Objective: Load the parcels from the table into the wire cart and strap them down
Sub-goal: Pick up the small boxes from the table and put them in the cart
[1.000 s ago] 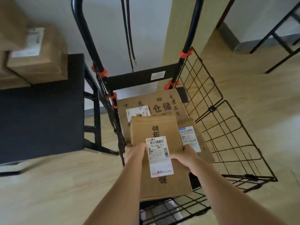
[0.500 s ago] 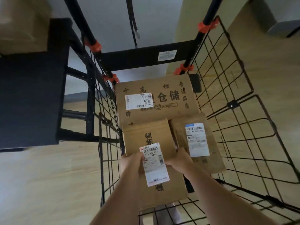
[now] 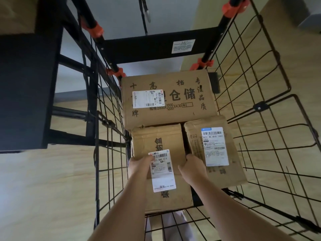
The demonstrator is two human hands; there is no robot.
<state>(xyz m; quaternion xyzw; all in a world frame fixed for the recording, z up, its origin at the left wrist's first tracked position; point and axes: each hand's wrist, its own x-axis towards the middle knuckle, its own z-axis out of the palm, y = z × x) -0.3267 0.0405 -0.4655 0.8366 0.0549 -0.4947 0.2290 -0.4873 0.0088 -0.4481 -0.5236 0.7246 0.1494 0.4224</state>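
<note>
Inside the black wire cart (image 3: 264, 108) lie three cardboard parcels. A large box (image 3: 175, 84) with black printed characters fills the far end. A smaller parcel (image 3: 232, 173) with a white label lies at the near right. Beside it on the left is a long brown parcel (image 3: 161, 136) with a white barcode label. My left hand (image 3: 139, 164) grips its left edge, thumb on the label. On the opposite side my right hand (image 3: 192, 166) grips the right edge, fingers down in the gap between the two parcels. A black strap (image 3: 144, 14) hangs from above the cart's back bar.
A black table (image 3: 24, 87) stands left of the cart, with a cardboard parcel (image 3: 15, 13) blurred at its far corner. The cart's right wire side leans outward over the pale wood floor (image 3: 43, 188). Orange clips (image 3: 98, 30) sit on the cart's uprights.
Both hands have lowered the long parcel into the cart beside the right parcel. My view has moved closer and tilted down over the cart.
</note>
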